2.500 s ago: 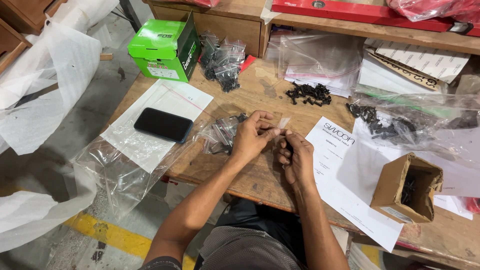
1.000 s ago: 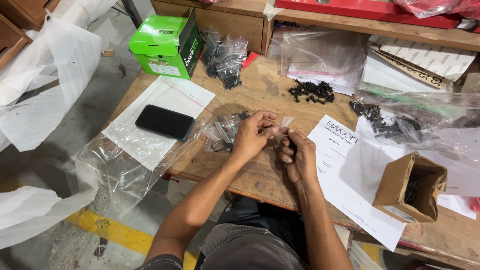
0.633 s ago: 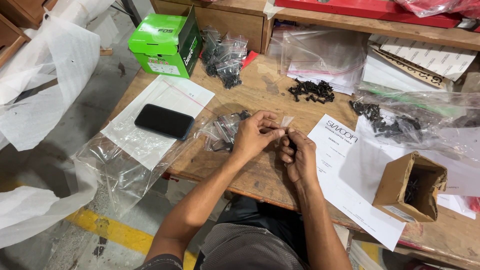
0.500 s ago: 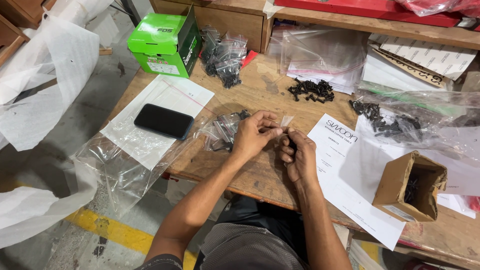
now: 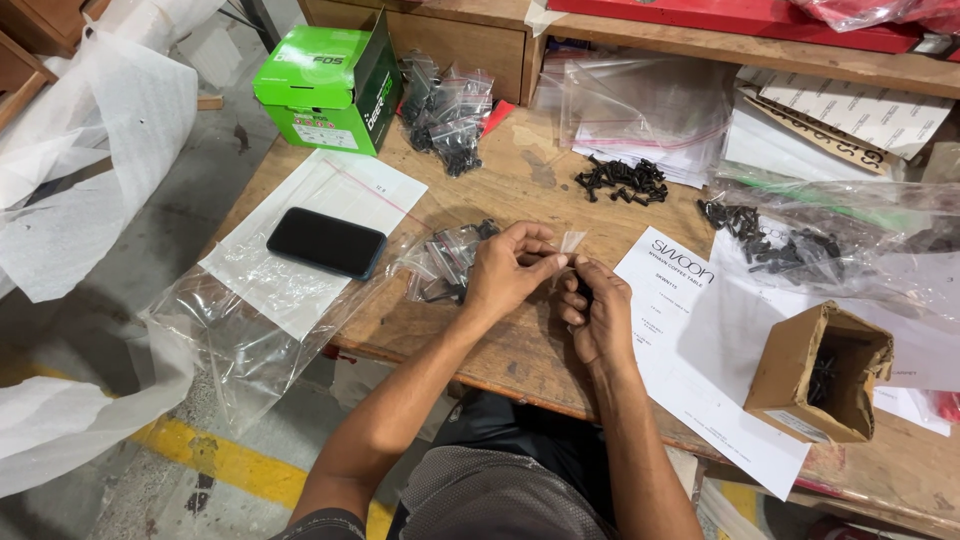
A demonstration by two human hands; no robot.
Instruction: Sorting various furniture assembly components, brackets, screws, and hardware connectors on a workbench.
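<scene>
Your left hand (image 5: 503, 275) and right hand (image 5: 592, 312) meet above the near edge of the wooden worktop (image 5: 520, 180), and between them you hold a small clear plastic bag (image 5: 568, 246). It is thin, glossy and nearly see-through, its top corner sticking up pale above your fingertips. Your left thumb and forefinger are pressed together on the bag; your right fingers are curled in against its lower part, with something dark showing among them that cannot be made out.

Just beyond your left hand lies a heap of filled small bags (image 5: 447, 262), crinkled film over dark metal pieces. A black phone (image 5: 326, 243) rests flat on a white sheet inside a large clear bag (image 5: 262, 320) that droops over the left edge. A green cardboard box (image 5: 327, 86) stands at the far left corner, more filled bags beside it. Loose black screws (image 5: 620, 184) lie in a pile toward the far edge. White printed paper (image 5: 690, 350) covers the right side, and an open brown carton (image 5: 820, 375) stands on it. The worktop is worn, scratched timber; below it, grey concrete floor with a yellow painted line (image 5: 215, 465).
</scene>
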